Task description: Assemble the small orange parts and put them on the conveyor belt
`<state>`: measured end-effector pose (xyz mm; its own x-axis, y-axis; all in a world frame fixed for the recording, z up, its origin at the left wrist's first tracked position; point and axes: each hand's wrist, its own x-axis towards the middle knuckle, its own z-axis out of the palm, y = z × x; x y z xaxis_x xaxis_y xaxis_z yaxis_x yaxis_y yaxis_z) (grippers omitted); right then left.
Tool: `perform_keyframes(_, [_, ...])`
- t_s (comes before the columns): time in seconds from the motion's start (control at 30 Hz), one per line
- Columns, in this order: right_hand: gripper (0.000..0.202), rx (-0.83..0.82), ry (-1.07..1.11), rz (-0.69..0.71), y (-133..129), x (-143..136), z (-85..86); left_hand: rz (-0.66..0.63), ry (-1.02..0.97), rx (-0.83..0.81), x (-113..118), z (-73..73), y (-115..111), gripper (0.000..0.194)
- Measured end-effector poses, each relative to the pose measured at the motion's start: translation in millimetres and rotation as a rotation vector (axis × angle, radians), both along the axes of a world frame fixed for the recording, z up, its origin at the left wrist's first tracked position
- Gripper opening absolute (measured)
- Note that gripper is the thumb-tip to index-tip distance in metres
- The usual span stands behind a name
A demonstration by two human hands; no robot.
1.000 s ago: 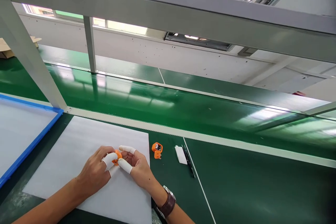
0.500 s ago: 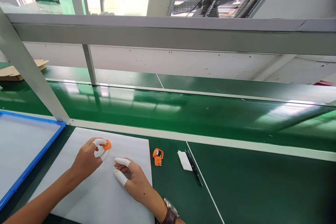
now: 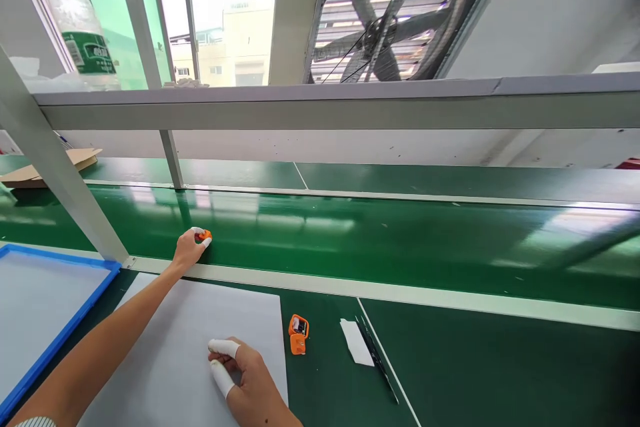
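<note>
My left hand (image 3: 188, 248) is stretched out over the glossy green strip behind the white rail. Its white-covered thumb and index finger pinch a small orange plastic case (image 3: 204, 235). Whether the case touches the green surface I cannot tell. Lower down, my right hand (image 3: 243, 373) hovers over a large white sheet (image 3: 200, 317). White finger covers sit on its index finger and thumb, which are apart with nothing visible between them; the other fingers are curled. A second orange case (image 3: 299, 335) lies on the table right of the sheet, lid open, with small parts inside.
A blue-edged white tray (image 3: 65, 263) is at left. Right of the open case lie a white card (image 3: 357, 342) and a thin black tool (image 3: 377, 353). A white rail (image 3: 320, 285) and slanted metal post (image 3: 65, 167) border the green strip (image 3: 350, 233). Cardboard (image 3: 55, 170) sits behind.
My left hand has moved from above the sheet forward over the green strip, still holding the orange case. The right hand stays over the sheet. The view has tilted upward.
</note>
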<state>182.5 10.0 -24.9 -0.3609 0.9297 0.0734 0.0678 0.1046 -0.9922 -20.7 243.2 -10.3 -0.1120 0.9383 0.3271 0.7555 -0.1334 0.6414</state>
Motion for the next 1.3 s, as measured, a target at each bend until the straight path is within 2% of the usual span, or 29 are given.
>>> perform_keyframes(0.13, [0.026, 0.051, 0.005, 0.020, 3, 0, -3.8, 0.027, 0.008, -0.011, -4, -6.3, 11, 0.021])
perform_keyframes(0.4, [0.026, 0.135, -0.033, 0.012, 4, -1, -11.7, 0.119, -0.016, -0.023, -17, -11.6, 17, 0.028])
perform_keyframes(0.5, [0.025, 0.153, -0.041, 0.007, 4, -3, -13.8, 0.143, -0.036, -0.033, -21, -7.5, 16, 0.031])
perform_keyframes(0.6, [0.024, 0.134, -0.044, 0.010, 3, -2, -11.4, 0.155, -0.068, -0.037, -27, 3.2, 8, 0.039])
perform_keyframes(0.7, [0.024, 0.110, -0.052, 0.011, 1, -1, -6.6, 0.161, -0.106, -0.006, -31, 16.5, -18, 0.050])
perform_keyframes(0.83, [0.026, 0.186, -0.112, 0.002, -2, -1, -2.9, 0.065, -0.139, -0.032, -24, 25.6, -83, 0.054])
perform_keyframes(0.97, [0.038, 0.334, -0.220, 0.029, -6, -2, 3.7, -0.228, -0.032, -0.067, -10, 23.7, -156, 0.043])
perform_keyframes(1.1, [0.044, 0.472, -0.424, 0.078, -6, 10, 24.4, -0.429, -0.006, -0.026, 1, 21.7, -201, 0.027])
perform_keyframes(1.2, [0.045, 0.581, -0.667, -0.090, 0, 32, 40.3, -0.485, -0.019, -0.020, 4, 24.4, -217, 0.024])
perform_keyframes(1.3, [0.037, 0.532, -1.020, -0.329, 10, 63, 43.5, -0.517, -0.036, -0.054, 4, 27.0, -226, 0.022])
